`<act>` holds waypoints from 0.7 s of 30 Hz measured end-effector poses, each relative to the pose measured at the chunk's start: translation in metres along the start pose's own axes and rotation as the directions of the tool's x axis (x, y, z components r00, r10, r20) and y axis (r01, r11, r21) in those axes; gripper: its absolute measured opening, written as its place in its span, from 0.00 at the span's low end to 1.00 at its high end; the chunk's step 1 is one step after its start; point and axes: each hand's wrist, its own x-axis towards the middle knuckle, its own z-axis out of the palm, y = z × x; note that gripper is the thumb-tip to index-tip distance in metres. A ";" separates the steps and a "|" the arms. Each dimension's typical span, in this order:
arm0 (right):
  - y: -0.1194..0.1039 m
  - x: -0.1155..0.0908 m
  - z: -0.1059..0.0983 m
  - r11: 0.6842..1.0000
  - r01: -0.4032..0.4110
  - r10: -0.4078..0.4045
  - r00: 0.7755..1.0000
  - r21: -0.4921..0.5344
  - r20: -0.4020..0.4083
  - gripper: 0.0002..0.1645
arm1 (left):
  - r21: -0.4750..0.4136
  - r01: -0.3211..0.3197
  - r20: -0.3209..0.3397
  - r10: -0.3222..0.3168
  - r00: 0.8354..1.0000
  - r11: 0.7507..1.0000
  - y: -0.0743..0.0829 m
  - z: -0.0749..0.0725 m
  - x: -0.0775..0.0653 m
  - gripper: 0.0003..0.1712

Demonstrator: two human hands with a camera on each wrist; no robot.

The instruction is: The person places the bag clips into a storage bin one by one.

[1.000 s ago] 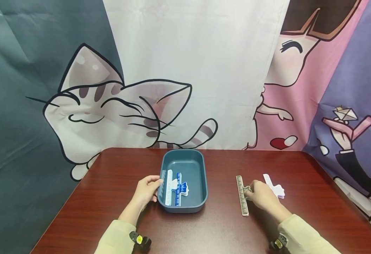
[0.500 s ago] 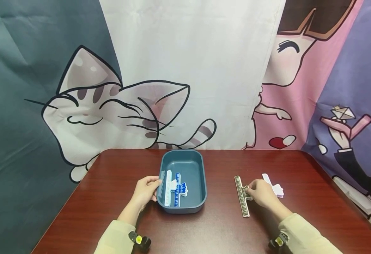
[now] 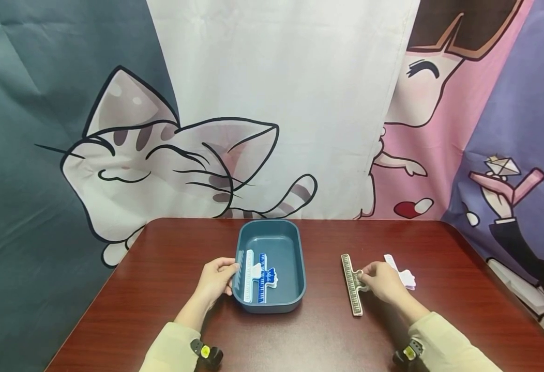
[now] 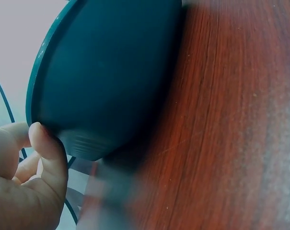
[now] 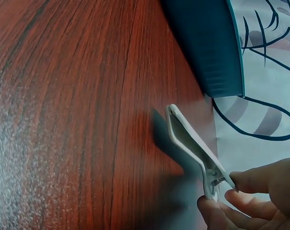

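A beige long-jawed clip (image 3: 352, 285) with a ruler-like marked face is pinched by its handle between the thumb and fingers of my right hand (image 3: 384, 281). In the right wrist view the clip (image 5: 195, 148) appears side-on, its shadow lying on the table beside it. My left hand (image 3: 216, 279) grips the left rim of a dark teal rectangular tray (image 3: 269, 309), thumb and fingers on either side in the left wrist view. Inside the tray lie a white clip (image 3: 248, 276) and a blue one (image 3: 262, 279), side by side.
Just behind my right hand, a white-lilac clip (image 3: 407, 279) lies on the brown wooden table (image 3: 318, 336), partly covered by the hand. Beyond the table's back edge hangs a printed cloth (image 3: 346, 103) with cartoon figures.
The beige clip has shifted slightly left with my right hand, and its tilt has changed a little. The tray has slid very slightly right with my left hand on its rim.
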 end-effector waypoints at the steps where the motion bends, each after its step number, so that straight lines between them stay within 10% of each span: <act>1: 0.000 0.000 0.000 1.000 -0.001 0.001 1.000 0.009 0.000 0.09 | -0.001 0.001 0.000 -0.001 1.000 1.000 0.000 0.000 0.000 0.15; 21: -0.009 0.004 0.005 0.979 -0.075 0.072 0.997 0.189 0.027 0.13 | -0.012 -0.001 0.011 0.001 1.000 1.000 0.003 0.001 -0.003 0.15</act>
